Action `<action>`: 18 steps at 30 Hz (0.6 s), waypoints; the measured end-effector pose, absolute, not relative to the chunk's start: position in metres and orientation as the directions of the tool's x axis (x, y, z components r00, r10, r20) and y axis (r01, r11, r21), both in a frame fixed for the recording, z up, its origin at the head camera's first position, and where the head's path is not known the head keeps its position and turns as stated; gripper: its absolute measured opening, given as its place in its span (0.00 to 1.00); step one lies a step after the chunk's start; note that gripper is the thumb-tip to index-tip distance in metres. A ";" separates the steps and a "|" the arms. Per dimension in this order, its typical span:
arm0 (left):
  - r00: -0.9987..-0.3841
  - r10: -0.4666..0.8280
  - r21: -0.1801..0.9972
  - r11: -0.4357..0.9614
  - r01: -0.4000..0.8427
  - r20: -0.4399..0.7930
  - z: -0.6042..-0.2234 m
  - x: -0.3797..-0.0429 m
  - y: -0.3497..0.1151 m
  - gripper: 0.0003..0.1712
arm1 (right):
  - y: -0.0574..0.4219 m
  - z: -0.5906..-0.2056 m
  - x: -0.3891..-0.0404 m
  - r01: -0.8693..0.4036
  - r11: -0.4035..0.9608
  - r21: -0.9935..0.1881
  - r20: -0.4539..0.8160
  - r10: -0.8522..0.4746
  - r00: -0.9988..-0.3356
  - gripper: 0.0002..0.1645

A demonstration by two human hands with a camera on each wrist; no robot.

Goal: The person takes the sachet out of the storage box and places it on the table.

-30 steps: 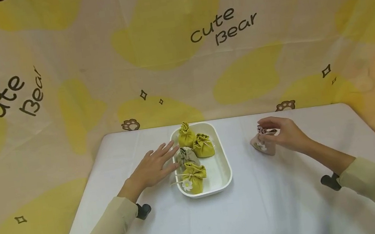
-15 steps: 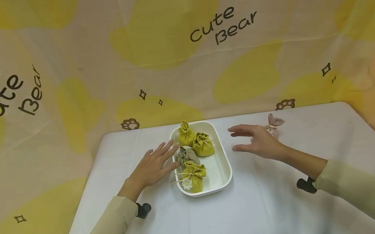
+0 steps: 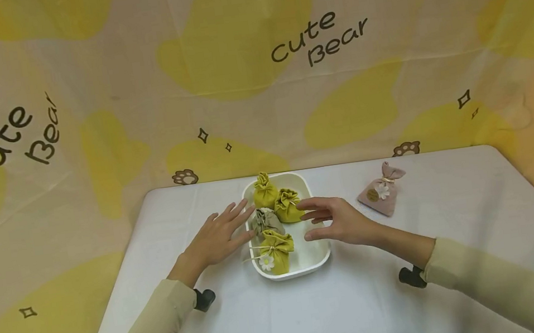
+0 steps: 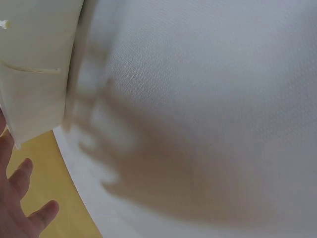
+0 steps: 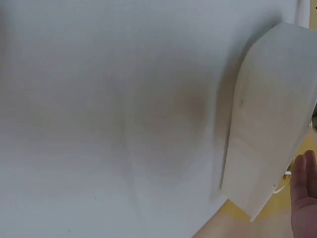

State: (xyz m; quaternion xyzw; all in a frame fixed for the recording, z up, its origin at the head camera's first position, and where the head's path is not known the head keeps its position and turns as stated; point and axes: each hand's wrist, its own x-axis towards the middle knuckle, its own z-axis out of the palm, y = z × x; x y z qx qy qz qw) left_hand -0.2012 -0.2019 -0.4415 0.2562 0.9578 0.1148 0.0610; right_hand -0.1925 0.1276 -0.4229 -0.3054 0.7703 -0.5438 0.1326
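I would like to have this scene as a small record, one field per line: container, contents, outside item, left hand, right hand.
Container: white tray on white table
Contents: three yellow-green pouches, one grey pouch
Outside item: pink pouch, right of tray
Left hand: fingers spread at tray's left edge; contact unclear
Right hand: fingers over tray's right side, holding nothing

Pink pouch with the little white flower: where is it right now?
In the head view, the pink pouch lies on the white table, to the right of the white tray and just beyond the person's right hand.
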 end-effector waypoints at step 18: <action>-0.863 0.502 0.256 0.843 0.472 -0.061 -0.443 -0.202 -0.202 0.40 | 0.085 -0.439 -0.177 -0.361 0.167 -0.917 0.155 -0.686 -0.711 0.38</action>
